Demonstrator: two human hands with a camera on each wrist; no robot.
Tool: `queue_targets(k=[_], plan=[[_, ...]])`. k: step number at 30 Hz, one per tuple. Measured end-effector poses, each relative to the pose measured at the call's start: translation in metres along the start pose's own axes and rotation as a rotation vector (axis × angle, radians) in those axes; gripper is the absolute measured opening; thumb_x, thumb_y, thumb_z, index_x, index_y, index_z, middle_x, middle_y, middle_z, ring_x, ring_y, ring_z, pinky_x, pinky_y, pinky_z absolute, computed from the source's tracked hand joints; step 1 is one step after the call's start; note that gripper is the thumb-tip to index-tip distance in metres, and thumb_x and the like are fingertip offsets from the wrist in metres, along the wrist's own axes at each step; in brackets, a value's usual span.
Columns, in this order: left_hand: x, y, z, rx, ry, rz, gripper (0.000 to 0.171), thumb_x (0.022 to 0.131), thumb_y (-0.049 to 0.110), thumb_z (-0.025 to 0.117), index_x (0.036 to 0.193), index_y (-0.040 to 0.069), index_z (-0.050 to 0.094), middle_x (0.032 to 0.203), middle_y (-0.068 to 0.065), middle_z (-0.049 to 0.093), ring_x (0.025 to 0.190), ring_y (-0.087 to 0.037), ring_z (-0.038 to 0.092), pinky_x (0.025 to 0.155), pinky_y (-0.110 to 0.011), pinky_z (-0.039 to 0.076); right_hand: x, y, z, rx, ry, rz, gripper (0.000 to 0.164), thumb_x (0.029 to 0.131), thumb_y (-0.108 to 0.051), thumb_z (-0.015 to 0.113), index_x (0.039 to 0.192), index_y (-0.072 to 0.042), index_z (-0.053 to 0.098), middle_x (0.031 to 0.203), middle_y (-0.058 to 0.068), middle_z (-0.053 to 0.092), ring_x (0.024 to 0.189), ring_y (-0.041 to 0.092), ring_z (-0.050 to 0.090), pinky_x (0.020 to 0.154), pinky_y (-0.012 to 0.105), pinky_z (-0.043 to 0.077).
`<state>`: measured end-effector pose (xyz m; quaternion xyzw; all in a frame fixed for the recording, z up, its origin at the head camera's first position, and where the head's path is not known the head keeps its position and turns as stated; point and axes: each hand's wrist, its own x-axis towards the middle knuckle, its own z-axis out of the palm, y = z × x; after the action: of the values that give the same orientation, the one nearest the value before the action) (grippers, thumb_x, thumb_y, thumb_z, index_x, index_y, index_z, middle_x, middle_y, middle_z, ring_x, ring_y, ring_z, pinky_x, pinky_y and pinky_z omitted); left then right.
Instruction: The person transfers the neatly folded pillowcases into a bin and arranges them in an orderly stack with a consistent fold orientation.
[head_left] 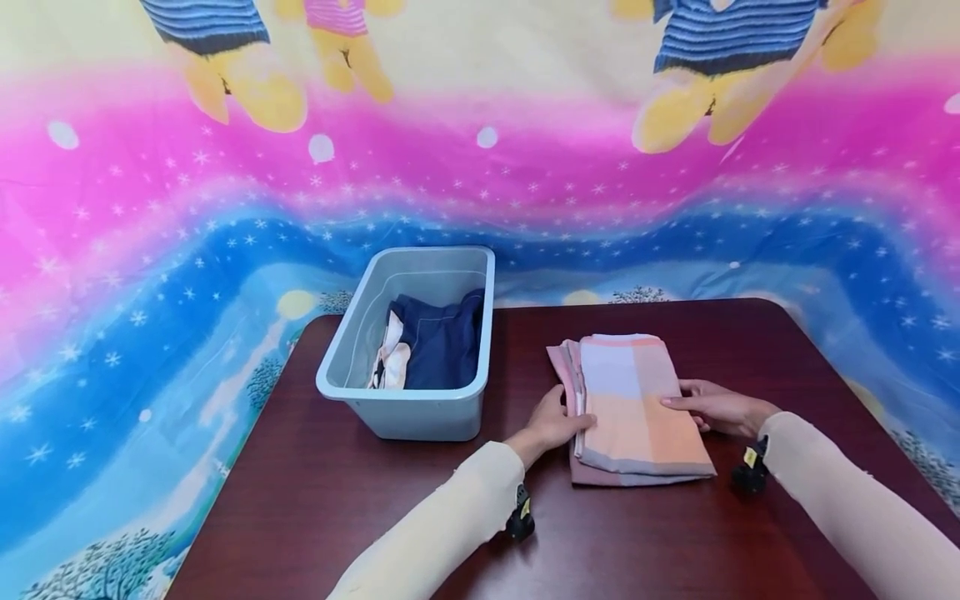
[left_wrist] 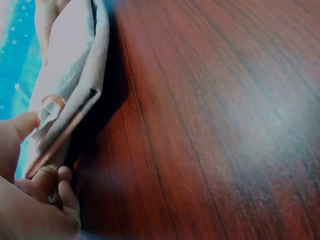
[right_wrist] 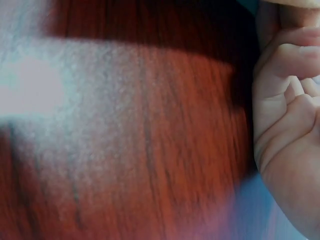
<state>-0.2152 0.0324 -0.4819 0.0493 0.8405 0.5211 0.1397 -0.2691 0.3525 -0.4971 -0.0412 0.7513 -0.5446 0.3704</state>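
A folded checked cloth [head_left: 637, 400] in pink, orange, white and grey lies on the right half of the table, its layers stacked. My left hand [head_left: 553, 421] grips its left edge, thumb on top and fingers underneath. In the left wrist view the layered edge of the cloth [left_wrist: 75, 100] runs up from between the thumb and curled fingers of the left hand [left_wrist: 35, 190]. My right hand [head_left: 723, 406] pinches the right edge, thumb on top and fingers below. The right wrist view catches the right hand [right_wrist: 292, 110] with bent fingers at its border.
Left of the cloth, a grey-blue plastic bin [head_left: 420, 408] stands on the dark wood table [head_left: 360, 508]. Inside lie a navy garment [head_left: 438, 342] and a pale patterned cloth [head_left: 392, 358]. A printed curtain [head_left: 480, 183] hangs behind the table.
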Motion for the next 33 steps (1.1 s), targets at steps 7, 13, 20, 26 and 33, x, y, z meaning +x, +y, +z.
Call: queue_targets(k=[7,13,20,26,33], plan=[[0.0007,0.0008,0.0040,0.058,0.009,0.022,0.084,0.085,0.018,0.078,0.156,0.009,0.034,0.132,-0.017,0.064,0.110,-0.022,0.063,0.097,-0.035,0.051,-0.0022,-0.0005,0.0036,-0.054,0.043,-0.019,0.072,0.104,-0.034,0.056,0.155,0.003,0.021,0.070,-0.008,0.057,0.052,0.007,0.044,0.056,0.021,0.044],[0.0027,-0.0013,0.0055,0.067,0.023,0.006,0.090,0.083,0.015,0.077,0.159,0.012,0.029,0.141,-0.017,0.059,0.125,-0.024,0.057,0.107,-0.038,0.046,-0.0030,-0.0018,0.0056,-0.036,0.057,-0.031,0.067,0.104,-0.032,0.058,0.151,0.004,0.026,0.083,-0.006,0.066,0.054,0.006,0.046,0.057,0.021,0.046],[0.0003,0.0001,0.0068,0.079,0.024,0.011,0.089,0.083,0.014,0.075,0.159,0.012,0.029,0.141,-0.016,0.059,0.129,-0.029,0.053,0.109,-0.042,0.045,-0.0044,0.0015,0.0041,-0.012,0.059,-0.030,0.070,0.104,-0.031,0.058,0.153,0.004,0.024,0.090,-0.005,0.071,0.053,0.006,0.047,0.056,0.021,0.046],[-0.0007,-0.0010,0.0068,0.090,0.007,0.016,0.089,0.084,0.014,0.074,0.160,0.012,0.026,0.153,-0.017,0.049,0.139,-0.032,0.047,0.113,-0.043,0.042,-0.0040,0.0029,0.0033,-0.002,0.066,-0.035,0.071,0.103,-0.031,0.058,0.154,0.004,0.022,0.090,-0.004,0.071,0.054,0.006,0.048,0.056,0.021,0.046],[-0.0045,-0.0038,0.0037,0.097,0.006,0.044,0.087,0.085,0.014,0.072,0.160,0.011,0.027,0.148,-0.019,0.053,0.132,-0.030,0.053,0.108,-0.041,0.046,-0.0058,0.0001,0.0086,-0.007,0.103,-0.040,0.072,0.105,-0.034,0.055,0.156,0.002,0.020,0.108,-0.003,0.068,0.064,0.009,0.051,0.058,0.023,0.044]])
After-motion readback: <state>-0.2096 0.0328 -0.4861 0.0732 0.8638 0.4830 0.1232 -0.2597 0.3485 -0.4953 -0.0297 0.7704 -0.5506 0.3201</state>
